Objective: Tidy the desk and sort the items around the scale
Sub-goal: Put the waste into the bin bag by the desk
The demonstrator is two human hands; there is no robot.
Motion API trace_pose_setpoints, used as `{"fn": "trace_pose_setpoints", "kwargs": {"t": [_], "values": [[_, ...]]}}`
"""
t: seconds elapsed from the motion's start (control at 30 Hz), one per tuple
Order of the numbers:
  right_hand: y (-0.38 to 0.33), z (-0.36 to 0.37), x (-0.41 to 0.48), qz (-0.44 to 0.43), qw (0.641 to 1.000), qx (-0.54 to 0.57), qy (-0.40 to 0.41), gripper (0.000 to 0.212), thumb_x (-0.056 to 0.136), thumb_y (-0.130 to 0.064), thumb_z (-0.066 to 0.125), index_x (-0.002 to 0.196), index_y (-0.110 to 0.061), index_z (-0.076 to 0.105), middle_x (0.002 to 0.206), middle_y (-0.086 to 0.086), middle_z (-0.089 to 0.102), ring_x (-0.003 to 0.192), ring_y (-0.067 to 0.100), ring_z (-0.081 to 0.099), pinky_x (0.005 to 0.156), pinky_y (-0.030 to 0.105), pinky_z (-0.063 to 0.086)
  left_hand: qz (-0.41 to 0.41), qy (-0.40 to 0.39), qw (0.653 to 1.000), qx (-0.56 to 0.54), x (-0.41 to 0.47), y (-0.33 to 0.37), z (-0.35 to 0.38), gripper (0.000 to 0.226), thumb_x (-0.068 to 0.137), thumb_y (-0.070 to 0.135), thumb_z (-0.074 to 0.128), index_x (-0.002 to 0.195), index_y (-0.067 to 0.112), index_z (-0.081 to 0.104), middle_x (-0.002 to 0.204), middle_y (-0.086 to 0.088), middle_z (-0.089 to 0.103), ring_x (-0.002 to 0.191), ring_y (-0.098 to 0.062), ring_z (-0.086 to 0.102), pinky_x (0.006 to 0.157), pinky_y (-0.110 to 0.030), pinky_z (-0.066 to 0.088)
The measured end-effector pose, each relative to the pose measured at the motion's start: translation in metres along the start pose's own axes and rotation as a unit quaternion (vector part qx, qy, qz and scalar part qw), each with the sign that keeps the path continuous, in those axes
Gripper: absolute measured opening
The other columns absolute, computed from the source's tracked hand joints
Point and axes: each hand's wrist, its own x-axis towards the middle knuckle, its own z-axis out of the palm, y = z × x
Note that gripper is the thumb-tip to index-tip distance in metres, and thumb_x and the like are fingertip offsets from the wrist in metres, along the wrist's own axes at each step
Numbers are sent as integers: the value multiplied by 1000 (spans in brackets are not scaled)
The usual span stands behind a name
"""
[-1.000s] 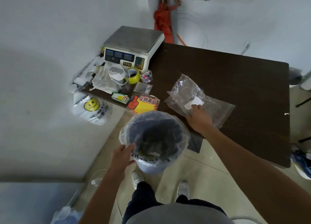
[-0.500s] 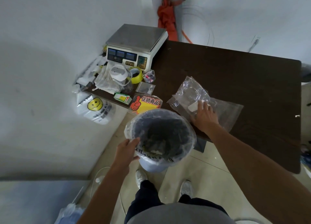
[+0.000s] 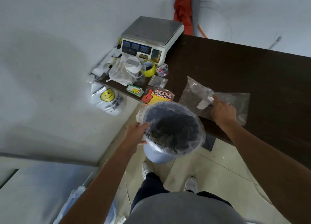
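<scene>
— At the front edge of the desk, what do the hands hold?
— The left hand grips the rim of the lined bin; the right hand clutches a clear plastic bag on the desk, near the scale.

Grey plastic-lined round bin: contents dark, indistinct. Right hand: fingertips hidden, curled into crumpled clear plastic bag.
</scene>
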Motion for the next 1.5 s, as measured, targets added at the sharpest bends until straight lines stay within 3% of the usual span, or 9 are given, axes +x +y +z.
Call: {"fn": "trace_pose_setpoints", "kwargs": {"t": [0.23, 0.33, 0.43, 0.57, 0.73, 1.1, 1.2, 1.4, 1.5], "values": [[-25, -18, -12, -101, 975, 118, 159, 45, 100, -13, 52, 144, -22, 47, 113, 8, 69, 94, 21, 68, 81, 35, 50, 5, -3, 1000, 16, 4, -1, -8, 38, 88, 34, 70, 117, 9, 68, 113, -10, 71, 103, -29, 68, 63, -34, 61], [-48, -24, -26, -167, 949, 169, 206, 41, 96, -5, 54, 135, -15, 59, 100, 6, 74, 66, 12, 61, 62, 22, 45, 8, -9, 1000, 15, 2, 1, -7, 35, 89, 32, 69, 115, 9, 69, 112, -9, 71, 103, -28, 68, 61, -33, 60], [-67, -21, -45, -248, 930, 175, 207, 33, 94, -5, 57, 123, -16, 68, 100, 5, 74, 71, 15, 68, 61, 21, 49, 7, -9, 1000, 12, 0, 2, -7, 32, 91, 31, 68, 114, 9, 70, 111, -8, 72, 102, -27, 68, 58, -30, 59], [-92, -2, -67, -315, 937, 144, 48, 29, 99, -19, 51, 114, -30, 72, 108, -8, 73, 90, 9, 68, 82, 28, 57, 14, -19, 999, 26, -3, 4, -6, 28, 91, 31, 67, 111, 12, 71, 111, -7, 72, 103, -25, 68, 59, -30, 59], [-113, 19, -72, -313, 937, 89, -125, 30, 100, -22, 51, 112, -37, 74, 103, -3, 75, 91, 18, 70, 83, 32, 58, 38, -58, 997, 42, -11, 9, 1, 22, 92, 31, 67, 106, 15, 70, 109, -7, 73, 104, -24, 68, 77, -39, 61], [-130, 50, -92, -240, 901, 22, -360, 40, 103, -16, 46, 141, -11, 54, 143, 16, 53, 133, 34, 48, 108, 39, 37, 48, -80, 994, 62, -24, 10, 6, 30, 95, 37, 64, 116, 16, 68, 117, -2, 68, 108, -22, 63, 67, -31, 55], [-128, 43, -92, -246, 901, 79, -348, 48, 96, -47, 41, 128, -18, 63, 126, 14, 65, 120, 34, 59, 102, 44, 45, 42, -66, 995, 68, -24, 8, 0, 27, 95, 35, 65, 114, 16, 67, 117, -3, 67, 106, -20, 63, 64, -29, 54], [-123, 17, -75, -194, 957, 210, -42, 19, 95, -25, 53, 100, -18, 70, 96, 2, 72, 80, 17, 64, 79, 37, 56, 30, -63, 995, 73, -19, 3, -15, 28, 95, 31, 64, 115, 13, 68, 114, -9, 72, 104, -26, 68, 80, -42, 61], [-117, 6, -59, -177, 954, 234, 62, 18, 94, -21, 55, 108, -14, 65, 105, 3, 63, 89, 13, 57, 77, 30, 50, 27, -62, 994, 80, -19, 1, -18, 31, 94, 32, 65, 119, 12, 67, 115, -8, 71, 105, -27, 67, 75, -38, 60]]}}
